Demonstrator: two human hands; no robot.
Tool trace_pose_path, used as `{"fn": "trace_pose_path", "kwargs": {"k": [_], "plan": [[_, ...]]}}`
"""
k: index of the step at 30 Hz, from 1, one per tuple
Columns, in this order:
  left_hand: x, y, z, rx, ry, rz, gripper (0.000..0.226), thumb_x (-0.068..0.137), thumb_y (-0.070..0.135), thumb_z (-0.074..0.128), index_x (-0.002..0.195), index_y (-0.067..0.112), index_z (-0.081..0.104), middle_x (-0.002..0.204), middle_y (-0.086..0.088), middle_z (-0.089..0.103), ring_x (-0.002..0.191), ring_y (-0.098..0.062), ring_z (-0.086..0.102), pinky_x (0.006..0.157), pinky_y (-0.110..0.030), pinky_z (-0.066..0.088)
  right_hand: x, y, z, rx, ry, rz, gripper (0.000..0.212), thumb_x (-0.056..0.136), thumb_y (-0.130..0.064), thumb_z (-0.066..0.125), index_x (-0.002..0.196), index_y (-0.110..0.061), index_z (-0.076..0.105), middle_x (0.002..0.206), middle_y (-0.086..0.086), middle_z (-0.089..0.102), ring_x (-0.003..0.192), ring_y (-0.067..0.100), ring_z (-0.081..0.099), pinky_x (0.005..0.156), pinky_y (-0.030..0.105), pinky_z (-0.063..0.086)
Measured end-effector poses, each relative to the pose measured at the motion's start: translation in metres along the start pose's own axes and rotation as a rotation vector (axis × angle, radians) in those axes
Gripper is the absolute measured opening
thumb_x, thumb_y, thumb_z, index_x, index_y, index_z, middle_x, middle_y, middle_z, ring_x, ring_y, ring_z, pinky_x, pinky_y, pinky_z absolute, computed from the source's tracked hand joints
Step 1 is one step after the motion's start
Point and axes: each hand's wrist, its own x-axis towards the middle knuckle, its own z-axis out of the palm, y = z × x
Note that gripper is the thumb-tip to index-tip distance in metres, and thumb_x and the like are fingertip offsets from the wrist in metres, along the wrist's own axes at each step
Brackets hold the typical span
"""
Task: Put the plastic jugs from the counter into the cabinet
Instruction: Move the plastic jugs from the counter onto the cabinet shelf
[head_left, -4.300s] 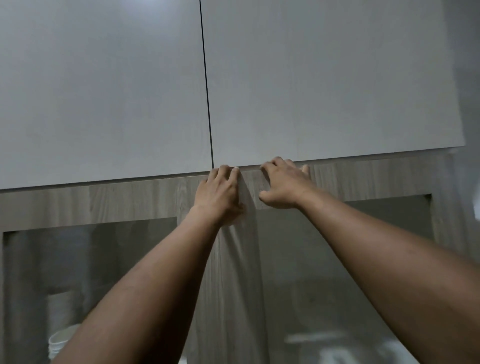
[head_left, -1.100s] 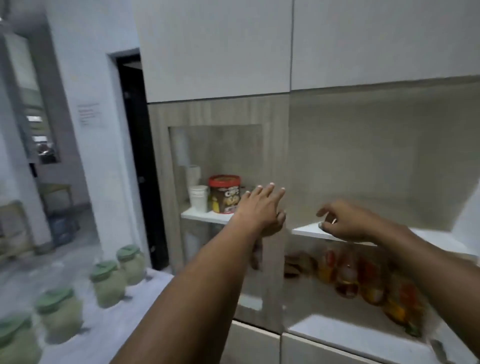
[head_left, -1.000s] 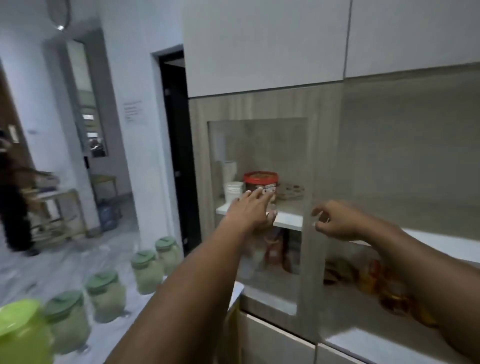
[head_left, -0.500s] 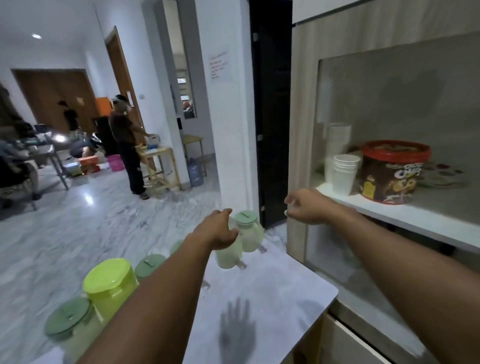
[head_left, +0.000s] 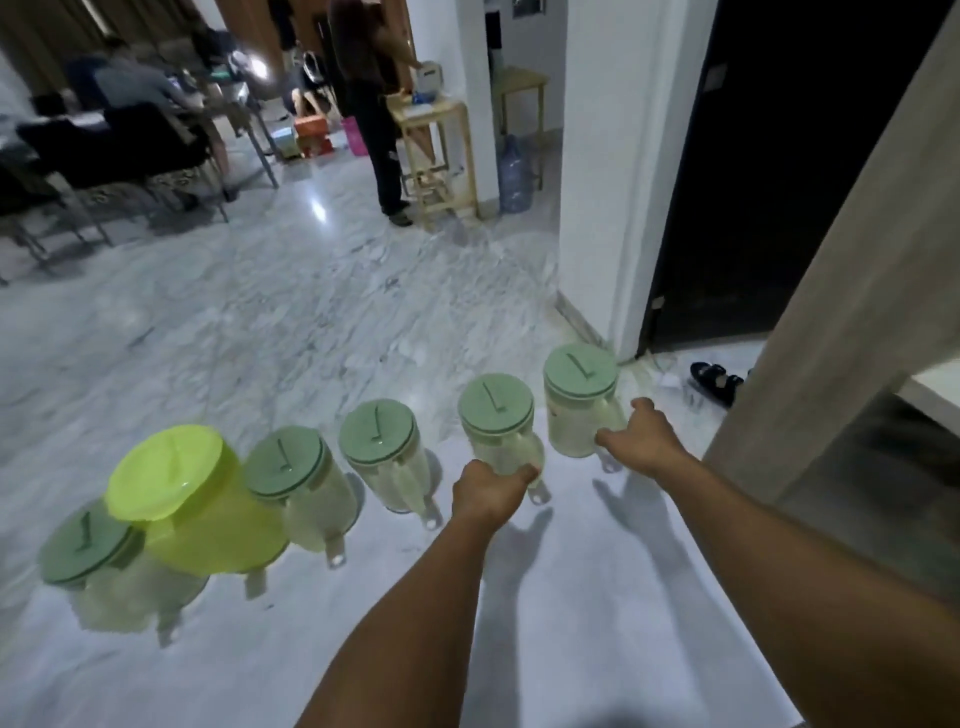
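Six jugs lined up along far edge of white bench (head_left: 597, 597), none in cabinet yet. Left hand (head_left: 491, 493) wrapped round handle of second jug from right (head_left: 501, 431). Right hand (head_left: 641, 441) curled at handle of rightmost jug (head_left: 579, 402), looks gripped, can't swear to it. Both jugs sit on bench, not lifted. Risk imo: two at once, one hand each, so swinging them round could clip cabinet frame (head_left: 841, 312) or knock neighbour jug (head_left: 387, 457) off edge. Lids might pop too if tilted.
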Motion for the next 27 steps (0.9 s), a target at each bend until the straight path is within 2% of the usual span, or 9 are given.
{"fn": "trace_pose_path", "kwargs": {"k": [2,4,9,11,14,16,19,22,27], "plan": [[0.014,-0.003,0.019,-0.059,0.028,-0.05,0.077,0.065,0.068,0.074,0.115,0.01,0.069,0.113,-0.009,0.073,0.107,-0.03,0.066,0.083,-0.033,0.052,0.023,0.003,0.011,0.038,0.004,0.058,0.075,0.084,-0.03,0.07,0.145,-0.003,0.036,0.141,0.019,0.047,0.124,0.036,0.052,0.081,0.033,0.044],[0.022,0.0,0.033,-0.1,0.065,-0.066,0.071,0.065,0.065,0.078,0.112,0.011,0.069,0.109,-0.006,0.073,0.106,-0.028,0.066,0.085,-0.034,0.053,0.039,0.005,0.02,0.046,-0.017,0.062,0.052,0.083,-0.026,0.068,0.127,-0.003,0.054,0.124,0.019,0.062,0.11,0.036,0.06,0.076,0.032,0.045],[0.029,0.02,0.046,-0.201,0.14,-0.024,0.03,0.078,0.037,0.077,0.097,0.015,0.072,0.088,-0.001,0.072,0.093,-0.027,0.066,0.084,-0.033,0.052,0.051,0.004,0.027,0.172,-0.039,0.026,0.027,0.08,-0.019,0.066,0.103,-0.006,0.071,0.101,0.016,0.071,0.097,0.035,0.066,0.076,0.033,0.05],[0.026,0.028,0.04,-0.231,0.176,-0.01,0.018,0.079,0.032,0.072,0.09,0.017,0.068,0.086,-0.002,0.07,0.09,-0.027,0.065,0.083,-0.034,0.054,0.048,0.001,0.019,0.267,-0.034,0.022,0.02,0.077,-0.019,0.067,0.091,-0.006,0.073,0.09,0.014,0.074,0.088,0.032,0.069,0.072,0.033,0.051],[0.017,0.04,0.02,-0.285,0.166,0.008,0.024,0.079,0.035,0.066,0.085,0.012,0.068,0.083,-0.007,0.074,0.081,-0.027,0.072,0.082,-0.041,0.06,0.036,-0.009,-0.002,0.414,-0.035,0.025,0.013,0.079,-0.016,0.067,0.082,-0.003,0.066,0.067,0.011,0.069,0.065,0.026,0.072,0.061,0.031,0.053],[0.006,0.05,0.004,-0.305,0.104,0.023,0.025,0.083,0.032,0.065,0.086,0.008,0.069,0.076,-0.006,0.073,0.066,-0.024,0.073,0.068,-0.034,0.061,0.019,-0.016,-0.019,0.439,-0.024,0.014,0.009,0.084,-0.015,0.066,0.085,-0.007,0.061,0.063,0.011,0.063,0.054,0.024,0.068,0.055,0.028,0.051],[-0.021,0.064,-0.017,-0.307,-0.004,0.064,0.02,0.088,0.026,0.065,0.091,0.006,0.067,0.073,-0.007,0.066,0.054,-0.02,0.068,0.048,-0.023,0.049,-0.019,-0.022,-0.043,0.419,0.013,0.004,0.008,0.085,-0.016,0.064,0.084,-0.009,0.059,0.061,0.01,0.06,0.046,0.02,0.063,0.05,0.025,0.049],[-0.062,0.074,-0.033,-0.302,-0.104,0.151,0.026,0.087,0.024,0.066,0.1,0.002,0.067,0.075,-0.01,0.065,0.053,-0.021,0.067,0.048,-0.025,0.047,-0.073,-0.023,-0.067,0.417,0.078,-0.011,0.011,0.085,-0.014,0.063,0.08,-0.01,0.056,0.058,0.009,0.056,0.041,0.02,0.057,0.048,0.025,0.046],[-0.148,0.069,-0.045,-0.233,-0.238,0.342,0.021,0.086,0.026,0.067,0.089,0.006,0.064,0.071,-0.01,0.063,0.047,-0.022,0.063,0.051,-0.028,0.048,-0.2,-0.001,-0.101,0.437,0.227,-0.032,0.012,0.084,-0.018,0.065,0.079,-0.012,0.056,0.056,0.007,0.054,0.042,0.018,0.045,0.045,0.023,0.037]]}}
